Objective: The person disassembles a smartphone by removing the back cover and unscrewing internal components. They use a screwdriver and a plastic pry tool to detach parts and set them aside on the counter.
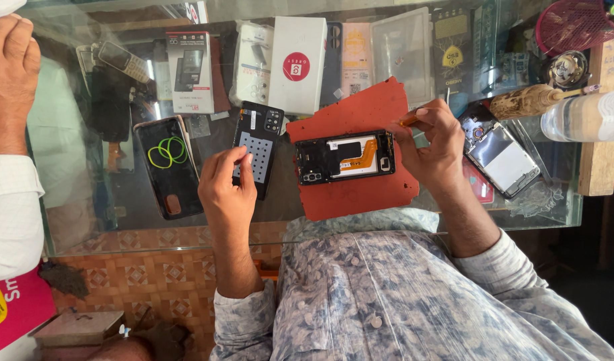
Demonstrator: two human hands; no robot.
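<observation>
An opened phone body [345, 157] with an orange flex cable showing lies on a red mat [360, 194] on a glass counter [119, 234]. My right hand [435, 146] grips a small orange-handled tool [408, 121] at the phone's right end. My left hand [228, 186] hovers with fingers pinched over a black phone back cover [265, 127], left of the mat; whether it pinches anything is unclear.
Another black phone [168, 164] with green rings on it lies at left. A dismantled phone [502, 157] sits at right beside a wooden-handled tool [529, 101] and a bottle [584, 115]. Boxes [297, 63] line the far side. Another person's hand [9, 73] rests at far left.
</observation>
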